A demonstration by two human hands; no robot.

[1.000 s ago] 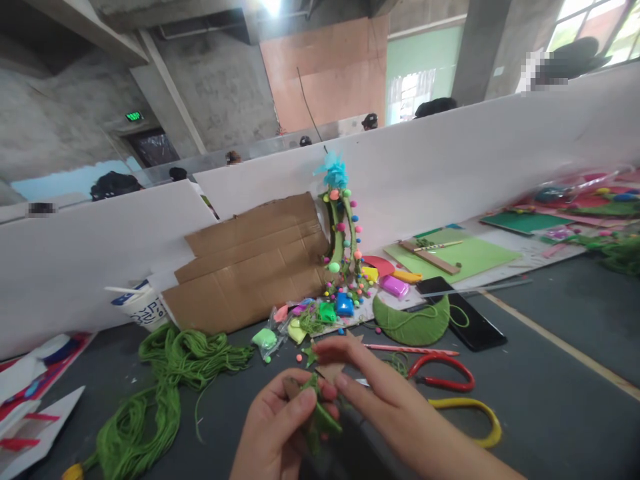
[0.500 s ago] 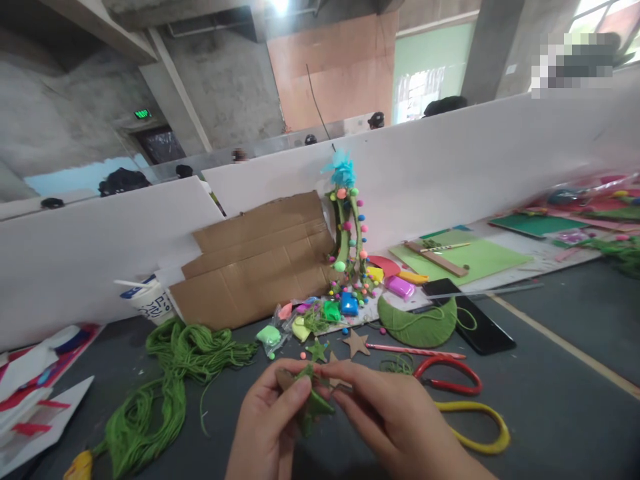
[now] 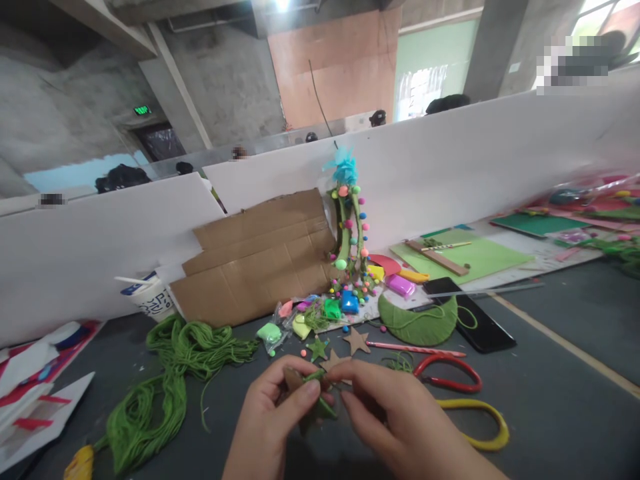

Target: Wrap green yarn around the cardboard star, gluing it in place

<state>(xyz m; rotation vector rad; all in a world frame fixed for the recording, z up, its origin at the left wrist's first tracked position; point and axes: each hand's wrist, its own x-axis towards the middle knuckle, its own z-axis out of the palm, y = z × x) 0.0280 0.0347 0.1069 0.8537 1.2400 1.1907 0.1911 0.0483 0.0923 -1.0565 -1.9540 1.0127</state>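
Fingers of the left hand and right hand are closed together on a small cardboard star half wrapped in green yarn, held just above the dark surface. Three more stars are laid just beyond, near red-handled scissors and a green yarn skein.

My left hand and right hand are bare, with no gloves, rings or watch. My fingers have short, plain nails. No sleeve reaches either wrist.
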